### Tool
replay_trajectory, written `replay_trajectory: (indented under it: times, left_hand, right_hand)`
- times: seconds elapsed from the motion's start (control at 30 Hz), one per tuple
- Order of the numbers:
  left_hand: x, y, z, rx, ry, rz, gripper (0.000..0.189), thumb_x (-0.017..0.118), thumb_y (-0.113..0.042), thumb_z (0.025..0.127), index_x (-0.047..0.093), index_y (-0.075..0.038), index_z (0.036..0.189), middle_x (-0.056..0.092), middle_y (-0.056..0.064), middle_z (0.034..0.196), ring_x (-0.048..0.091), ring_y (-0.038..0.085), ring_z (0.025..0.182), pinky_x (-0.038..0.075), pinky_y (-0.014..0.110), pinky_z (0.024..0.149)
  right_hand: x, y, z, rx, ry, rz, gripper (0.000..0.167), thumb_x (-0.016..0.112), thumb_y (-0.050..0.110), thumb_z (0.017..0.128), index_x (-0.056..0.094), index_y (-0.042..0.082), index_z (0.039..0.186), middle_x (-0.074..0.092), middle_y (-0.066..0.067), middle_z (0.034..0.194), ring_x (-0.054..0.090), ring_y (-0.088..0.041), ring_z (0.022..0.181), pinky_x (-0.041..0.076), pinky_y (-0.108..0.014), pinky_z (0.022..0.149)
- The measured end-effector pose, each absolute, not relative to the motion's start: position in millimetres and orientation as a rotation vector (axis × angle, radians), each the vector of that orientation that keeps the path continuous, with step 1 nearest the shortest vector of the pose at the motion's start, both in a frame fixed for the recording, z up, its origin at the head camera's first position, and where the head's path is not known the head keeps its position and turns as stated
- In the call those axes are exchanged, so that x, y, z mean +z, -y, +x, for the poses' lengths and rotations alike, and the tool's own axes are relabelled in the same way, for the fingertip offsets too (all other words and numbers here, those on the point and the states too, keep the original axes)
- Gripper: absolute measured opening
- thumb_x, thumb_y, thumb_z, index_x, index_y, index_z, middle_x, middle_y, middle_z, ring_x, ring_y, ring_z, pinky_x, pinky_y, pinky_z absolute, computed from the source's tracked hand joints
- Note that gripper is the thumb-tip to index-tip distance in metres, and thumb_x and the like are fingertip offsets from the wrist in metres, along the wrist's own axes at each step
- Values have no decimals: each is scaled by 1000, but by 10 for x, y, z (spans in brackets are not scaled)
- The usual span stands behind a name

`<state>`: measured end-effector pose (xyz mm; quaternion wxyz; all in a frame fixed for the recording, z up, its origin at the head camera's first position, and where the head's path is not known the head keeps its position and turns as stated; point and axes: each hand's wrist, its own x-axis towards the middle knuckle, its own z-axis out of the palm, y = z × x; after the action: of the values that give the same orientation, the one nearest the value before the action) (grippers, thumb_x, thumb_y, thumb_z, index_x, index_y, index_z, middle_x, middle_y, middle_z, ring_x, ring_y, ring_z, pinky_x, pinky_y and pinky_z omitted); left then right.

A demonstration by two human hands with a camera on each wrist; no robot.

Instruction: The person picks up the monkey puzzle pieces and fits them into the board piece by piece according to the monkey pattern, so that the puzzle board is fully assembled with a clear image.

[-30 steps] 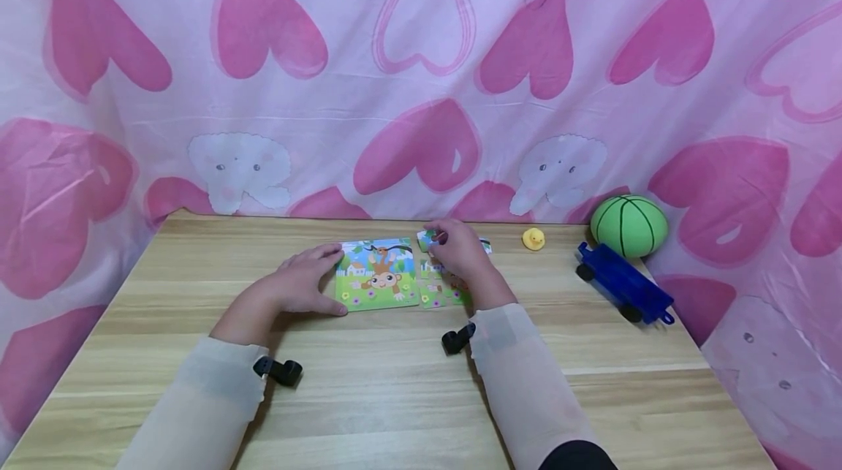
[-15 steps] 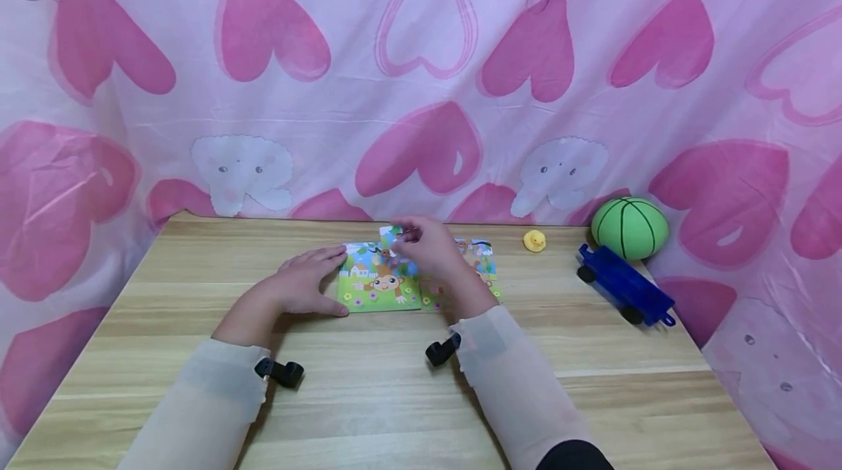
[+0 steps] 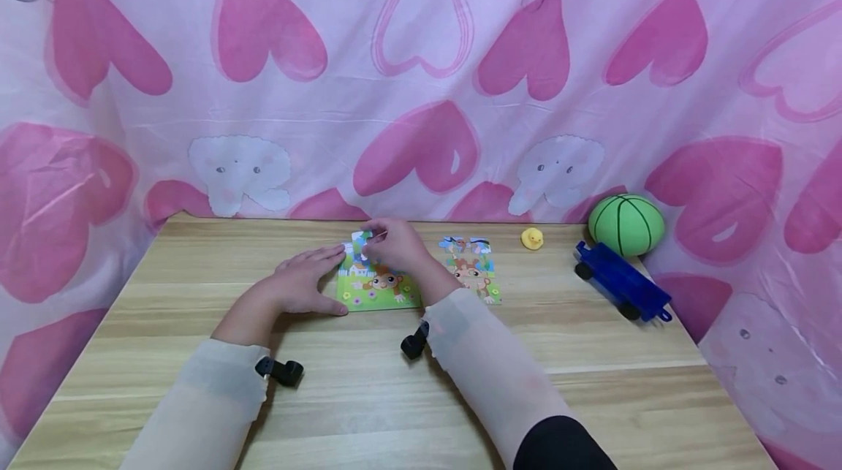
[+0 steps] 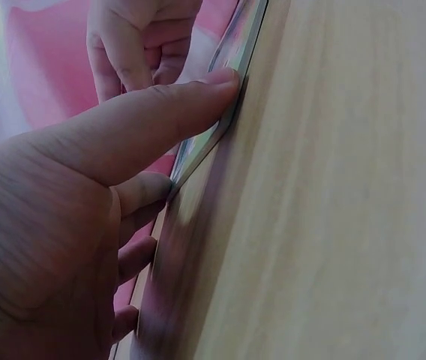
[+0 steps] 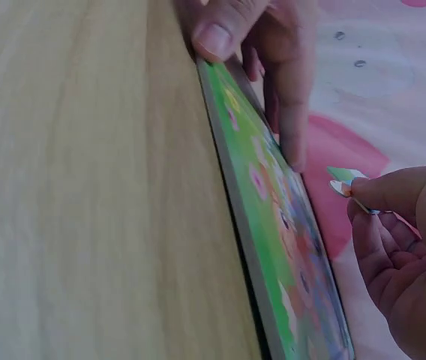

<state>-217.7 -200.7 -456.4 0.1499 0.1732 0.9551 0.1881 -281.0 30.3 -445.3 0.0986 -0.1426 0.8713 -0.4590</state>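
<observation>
My right hand (image 3: 396, 245) pinches a small puzzle piece (image 3: 359, 239) between thumb and forefinger, above the far left part of the picture board (image 3: 378, 298). In the right wrist view the piece (image 5: 348, 180) shows green and white patches, clear of the board's surface. The board bears a monkey, flowers and a fence, and lies flat. My left hand (image 3: 305, 278) rests at its left edge, fingers extended; in the left wrist view the thumb (image 4: 190, 101) touches the board's edge. Right of the board lie several loose puzzle pieces (image 3: 470, 273); the right forearm partly hides that side.
A yellow toy duck (image 3: 532, 238) sits behind the pieces to the right. Further right are a green ball (image 3: 627, 225) and a blue toy wagon (image 3: 621, 280) with black wheels. A pink heart-patterned cloth (image 3: 421, 148) hangs along the wooden table's (image 3: 368, 397) back edge.
My right hand has carried the puzzle piece leftward from the loose pieces to over the board's far left part. The left hand has stayed at the board's left edge.
</observation>
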Motion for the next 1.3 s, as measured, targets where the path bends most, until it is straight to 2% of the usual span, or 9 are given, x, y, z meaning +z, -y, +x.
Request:
replay_trajectory:
  times: [0.17, 0.43, 0.63, 0.73, 0.9, 1.3]
  left_hand:
    - [-4555, 2009, -2173, 555, -2738, 490, 116, 84, -69, 79, 30, -23, 171, 23, 7, 181, 18, 46, 166, 19, 81, 125]
    - [-4543, 1997, -2164, 555, -2734, 493, 116, 83, -69, 80, 29, -22, 171, 23, 7, 181, 18, 46, 166, 20, 80, 126]
    - [-4543, 2002, -2161, 566, -2735, 491, 116, 82, -69, 79, 29, -23, 171, 23, 7, 181, 18, 47, 166, 19, 80, 126]
    - [-4547, 2006, -2161, 568, -2734, 489, 116, 82, -69, 79, 29, -23, 171, 23, 6, 181, 18, 46, 166, 19, 80, 126]
    - [-4560, 2008, -2171, 562, -2728, 493, 116, 82, -70, 80, 29, -23, 171, 22, 5, 181, 17, 45, 166, 19, 80, 126]
    - [-4567, 2013, -2175, 553, -2738, 497, 116, 81, -71, 79, 30, -23, 171, 23, 5, 181, 18, 45, 166, 20, 80, 126]
  right_hand:
    - [-4513, -215, -2826, -1297, -2610, -443, 44, 79, 18, 96, 72, 17, 139, 75, 0, 118, 70, -16, 107, 62, -35, 94]
    - [-4575, -159, -2828, -1189, -2661, -419, 46, 82, 16, 94, 72, 18, 139, 74, 0, 122, 68, -15, 108, 61, -35, 99]
    - [-4574, -137, -2821, -992, -2762, -456, 53, 86, 22, 92, 70, 20, 143, 68, 0, 146, 63, -19, 134, 52, -40, 119]
    - [-4575, -135, -2831, -940, -2774, -479, 56, 87, 25, 92, 69, 20, 145, 65, 0, 151, 57, -21, 145, 47, -42, 125]
    - [-4592, -142, -2846, -889, -2760, -484, 57, 86, 30, 92, 68, 21, 146, 59, -2, 156, 53, -24, 148, 45, -46, 126]
    - [-4573, -132, -2810, -838, -2720, -449, 51, 83, 38, 94, 71, 26, 142, 55, -2, 149, 58, -20, 130, 52, -42, 117]
